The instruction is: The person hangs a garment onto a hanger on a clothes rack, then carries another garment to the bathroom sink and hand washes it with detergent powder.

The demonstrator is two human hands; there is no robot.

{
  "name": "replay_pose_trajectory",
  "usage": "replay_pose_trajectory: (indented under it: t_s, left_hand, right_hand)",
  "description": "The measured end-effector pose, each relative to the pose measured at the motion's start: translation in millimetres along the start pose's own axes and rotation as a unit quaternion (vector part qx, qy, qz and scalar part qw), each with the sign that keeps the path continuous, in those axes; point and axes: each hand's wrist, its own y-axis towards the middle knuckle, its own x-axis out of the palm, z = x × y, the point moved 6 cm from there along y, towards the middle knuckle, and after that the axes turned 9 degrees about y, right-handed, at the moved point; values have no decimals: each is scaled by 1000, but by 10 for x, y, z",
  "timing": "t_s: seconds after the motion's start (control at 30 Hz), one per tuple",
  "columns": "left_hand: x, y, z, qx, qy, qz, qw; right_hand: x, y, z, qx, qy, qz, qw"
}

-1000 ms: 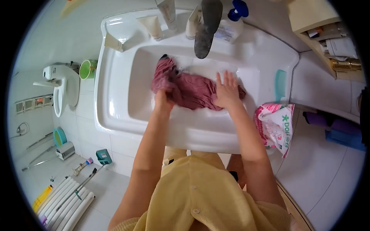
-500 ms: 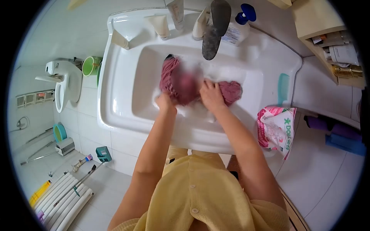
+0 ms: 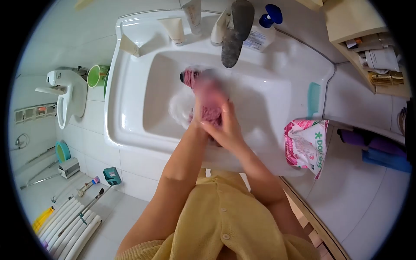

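Observation:
A wet pink cloth (image 3: pixel 211 116) is bunched up in the white washbasin (image 3: pixel 130 78), a dark edge showing at its upper left end. My right hand (image 3: pixel 227 128) wraps round its right and lower side, closed on the fabric. On the left side my left hand (image 3: pixel 197 113) is pressed against the same bundle; its fingers are partly hidden by the cloth and by a blurred patch. White suds (image 3: pixel 180 108) lie in the basin to the left of the cloth.
A dark faucet (image 3: pixel 234 41) reaches over the basin. Along the back rim stand tubes (image 3: pixel 174 32) and a blue-topped pump bottle (image 3: pixel 260 37). To the right are a teal comb (image 3: pixel 313 99) and a pink-and-white washing powder bag (image 3: pixel 305 143). A shelf (image 3: pixel 346 26) juts out at upper right.
My hands have come together, the right one moving left and down. The cloth, spread wider before, is gathered into a narrower bundle between them. The view has shifted slightly.

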Motion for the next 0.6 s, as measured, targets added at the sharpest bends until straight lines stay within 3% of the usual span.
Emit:
replay_pose_trajectory:
  t_s: [0.03,0.13,0.17,0.23,0.27,0.33,0.37,0.43,0.47,0.53,0.57,0.6]
  left_hand:
    - [5,0,-19,-7,-15,35,999]
    - [17,-26,-42,-24,-51,139,989]
    - [13,-85,-62,-33,-61,176,982]
    - [-88,-92,-2,-62,-60,219,972]
    - [-127,-62,42,-78,-86,179,977]
    - [-50,-94,136,-112,-142,105,978]
    - [145,-211,231,-130,-121,152,972]
    - [-61,-212,44,-107,-50,202,972]
    - [-189,-259,-43,-97,-12,230,968]
    - [-48,-430,41,-184,30,258,948]
    - [47,-411,115,-168,-28,261,950]
    - [137,-418,152,-155,-88,267,947]
  right_hand:
    - [98,82,9,-36,-186,40,981]
    - [-59,501,465,300,-74,9,951]
    - [-59,489,573,315,-53,6,948]
    - [-29,537,844,329,-13,4,944]
    - [-6,491,747,177,-78,36,980]
    - [222,88,354,-131,-201,88,967]
    - [259,93,389,-87,-169,91,978]
    - [315,114,456,-1,-99,101,990]
    - [308,276,867,128,-62,35,989]
    - [31,549,768,324,-40,8,945]
    - [110,511,1048,291,-64,58,953]
    - [141,472,640,191,-50,34,980]
